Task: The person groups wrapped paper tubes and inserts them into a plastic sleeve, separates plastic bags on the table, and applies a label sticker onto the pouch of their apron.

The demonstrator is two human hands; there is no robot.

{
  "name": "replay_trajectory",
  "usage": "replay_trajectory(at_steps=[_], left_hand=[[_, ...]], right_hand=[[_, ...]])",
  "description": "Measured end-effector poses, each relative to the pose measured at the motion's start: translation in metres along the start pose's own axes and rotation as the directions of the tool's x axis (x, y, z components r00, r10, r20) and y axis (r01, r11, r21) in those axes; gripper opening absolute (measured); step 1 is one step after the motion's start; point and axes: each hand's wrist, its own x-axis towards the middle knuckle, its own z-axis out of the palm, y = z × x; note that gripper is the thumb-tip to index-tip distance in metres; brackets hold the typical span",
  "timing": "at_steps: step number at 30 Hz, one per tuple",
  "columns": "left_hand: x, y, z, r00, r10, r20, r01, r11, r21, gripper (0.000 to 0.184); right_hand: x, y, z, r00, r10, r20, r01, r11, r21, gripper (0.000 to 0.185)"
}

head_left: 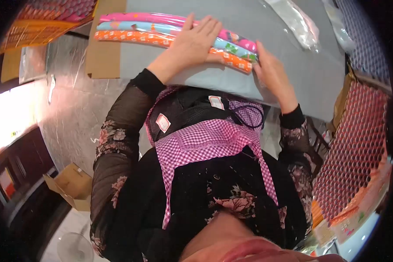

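Three long patterned rolls lie side by side in clear plastic on the grey table (323, 83): a pink roll (139, 17), a light blue roll (118, 26) and an orange roll (131, 37) with white marks. Across their middle rests my left hand (196, 41), flat with its fingers stretched out. My right hand (270, 70) is at the right end of the pack, fingers on its far side and thumb on its near side, gripping the plastic-wrapped end. The rolls' middle is partly hidden under my left hand.
Cardboard (105, 56) lies under the rolls' left end. Clear plastic bags (294, 22) lie at the table's far right. An orange crate (39, 32) stands far left, and an open cardboard box (72, 183) on the floor. Red honeycomb-patterned material (353, 144) stands at right.
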Motion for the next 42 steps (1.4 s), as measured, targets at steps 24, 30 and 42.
replay_trajectory(at_steps=[24,30,42], left_hand=[[-0.151,-0.180,-0.037,0.524,-0.852,0.026,0.791,0.474,-0.387,0.035],[-0.137,-0.133,-0.038,0.252,-0.967,0.034,0.309,0.047,-0.950,0.031],[-0.130,-0.127,-0.044,0.322,-0.928,0.187,0.238,-0.112,-0.965,0.054]], right_hand=[[-0.024,0.040,-0.015,0.990,0.140,-0.029,-0.143,0.942,-0.304,0.011],[-0.036,0.040,-0.023,0.966,0.195,-0.171,-0.233,0.942,-0.243,0.014],[-0.059,0.037,-0.033,0.897,0.160,-0.412,-0.244,0.956,-0.161,0.032]])
